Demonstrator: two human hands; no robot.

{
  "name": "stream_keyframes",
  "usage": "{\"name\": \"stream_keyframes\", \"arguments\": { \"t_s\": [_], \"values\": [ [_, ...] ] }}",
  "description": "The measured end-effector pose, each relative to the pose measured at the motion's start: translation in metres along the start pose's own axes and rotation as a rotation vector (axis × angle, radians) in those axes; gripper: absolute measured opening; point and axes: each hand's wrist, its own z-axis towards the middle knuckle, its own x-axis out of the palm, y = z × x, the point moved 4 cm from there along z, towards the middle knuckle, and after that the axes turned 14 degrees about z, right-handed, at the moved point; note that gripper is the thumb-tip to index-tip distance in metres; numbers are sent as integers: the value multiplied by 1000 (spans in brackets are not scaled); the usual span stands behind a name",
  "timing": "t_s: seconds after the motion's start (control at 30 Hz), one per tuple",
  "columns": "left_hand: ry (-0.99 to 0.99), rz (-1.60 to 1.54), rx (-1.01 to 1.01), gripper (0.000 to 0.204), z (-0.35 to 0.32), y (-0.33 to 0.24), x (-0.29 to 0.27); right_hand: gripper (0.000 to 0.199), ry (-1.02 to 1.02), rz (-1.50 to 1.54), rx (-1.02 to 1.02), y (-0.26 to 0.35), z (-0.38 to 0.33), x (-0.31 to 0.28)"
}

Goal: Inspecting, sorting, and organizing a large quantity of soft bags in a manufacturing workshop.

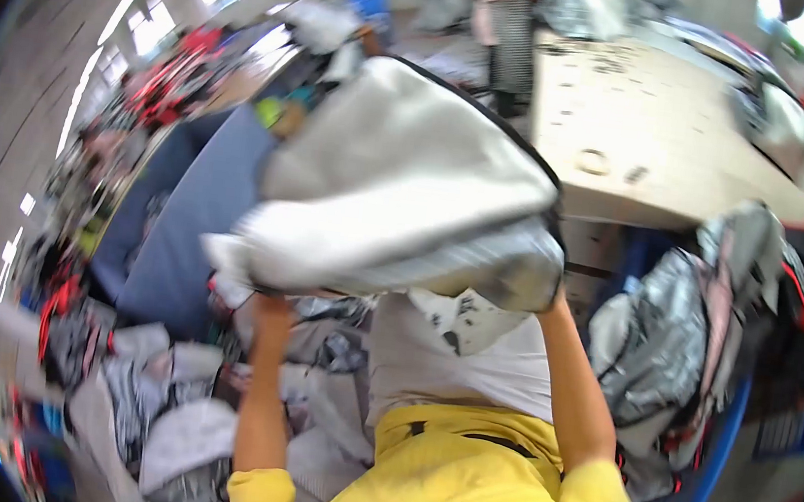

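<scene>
A large light grey fabric piece (410,183) with black edging is held up in front of my body, slightly blurred by motion. Silvery film-like material shows along its lower right side. My left hand (274,304) grips its lower left edge, and the fabric covers the fingers. At the lower right corner my right hand (556,302) holds on, its fingers also mostly hidden behind the piece. Just below it, between my arms, hangs a white scrap with dark marks (469,324).
Heaps of grey and silver pieces (174,423) lie at lower left, beside a blue-grey panel (197,218). To the right, a blue bin (708,484) overflows with silver and grey pieces. Ahead stands a pale worktable (654,131); another person (507,25) works at its far left.
</scene>
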Motion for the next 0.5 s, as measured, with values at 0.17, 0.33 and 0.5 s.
{"name": "stream_keyframes", "arguments": {
  "t_s": [0.17,0.33,0.5],
  "values": [
    [302,172,45,57,-152,-64,23,49,-694,314,734,-99,-108,4],
    [340,106,1,46,-183,-62,17,63,-834,389,912,-84,-149,-2],
    [495,-22,-310,57,-213,-38,18,84,-578,-309,506,-46,-156,-55]
  ]
}}
